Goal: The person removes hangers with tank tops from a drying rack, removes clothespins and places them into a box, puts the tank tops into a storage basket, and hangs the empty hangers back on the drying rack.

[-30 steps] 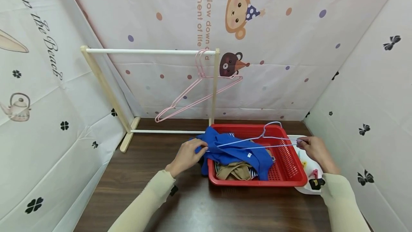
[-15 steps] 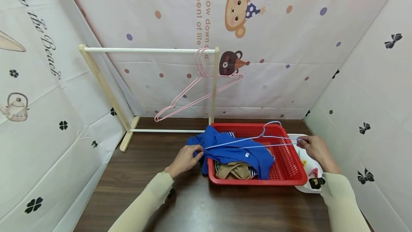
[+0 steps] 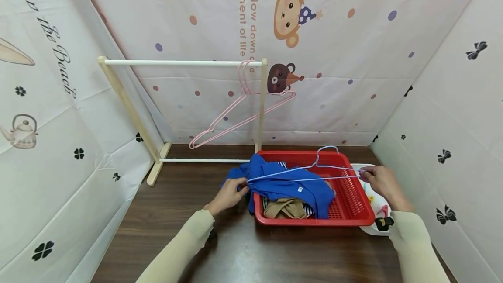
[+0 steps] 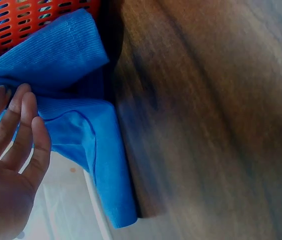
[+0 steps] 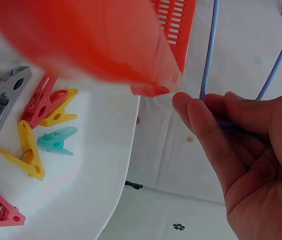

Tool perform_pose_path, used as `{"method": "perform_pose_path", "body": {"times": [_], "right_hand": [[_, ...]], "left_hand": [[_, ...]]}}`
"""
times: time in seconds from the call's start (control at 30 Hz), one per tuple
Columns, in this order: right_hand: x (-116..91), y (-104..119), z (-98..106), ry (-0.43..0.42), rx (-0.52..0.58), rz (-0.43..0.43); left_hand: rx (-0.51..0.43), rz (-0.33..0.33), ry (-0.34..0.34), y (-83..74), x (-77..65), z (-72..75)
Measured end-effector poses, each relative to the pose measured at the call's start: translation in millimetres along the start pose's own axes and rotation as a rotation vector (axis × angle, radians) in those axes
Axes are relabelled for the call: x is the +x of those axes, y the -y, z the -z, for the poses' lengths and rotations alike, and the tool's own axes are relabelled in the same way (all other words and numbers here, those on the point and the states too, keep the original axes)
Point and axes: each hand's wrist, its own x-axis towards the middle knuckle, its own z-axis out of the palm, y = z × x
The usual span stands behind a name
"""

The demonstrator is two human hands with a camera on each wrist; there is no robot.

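A light blue clothes hanger (image 3: 316,163) lies across the crumpled blue garment (image 3: 275,187), which is draped over the left part of a red basket (image 3: 314,222). My right hand (image 3: 383,184) grips the hanger's right end, with fingers and thumb curled round the wire (image 5: 210,55). At the basket's left edge, my left hand (image 3: 228,194) pinches the garment with thumb and forefinger, right by the hanger's left end. In the left wrist view, a sleeve-like part of the blue garment (image 4: 98,135) hangs beyond the basket; the hanger is not visible there.
Behind the basket stands a wooden rack with a white rail (image 3: 173,62), pink hangers (image 3: 224,115) hanging at its right end. A white tray (image 3: 369,230) with several clothespins (image 5: 41,107) sits right of the basket. Tan clothing (image 3: 284,208) lies under the blue garment.
The hanger and right hand have shifted slightly left. My left hand has drawn a little left and toward me, and the hanger's left end now meets its fingertips.
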Motion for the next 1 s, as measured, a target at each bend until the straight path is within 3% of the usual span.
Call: {"method": "perform_pose_path", "body": {"times": [0.37,0.57,0.67,0.83,1.0], "right_hand": [[-0.8,-0.6,-1.2,0.03,-0.02,0.018],[-0.7,-0.7,-1.3,0.038,-0.016,0.007],[-1.1,0.4,-1.5,0.042,-0.008,-0.007],[0.6,1.2,-1.0,0.04,-0.004,0.005],[0.2,1.7,-0.4,0.052,-0.001,0.0]], "left_hand": [[-0.038,-0.012,-0.04,2.6,0.1,-7.9],[0.06,0.061,0.045,-8.2,2.7,6.3],[0.09,0.077,0.038,-17.7,5.3,16.5],[0.073,-0.038,0.002,-38.3,15.1,25.1],[0.114,-0.123,0.078,-50.0,24.6,19.3]]}}
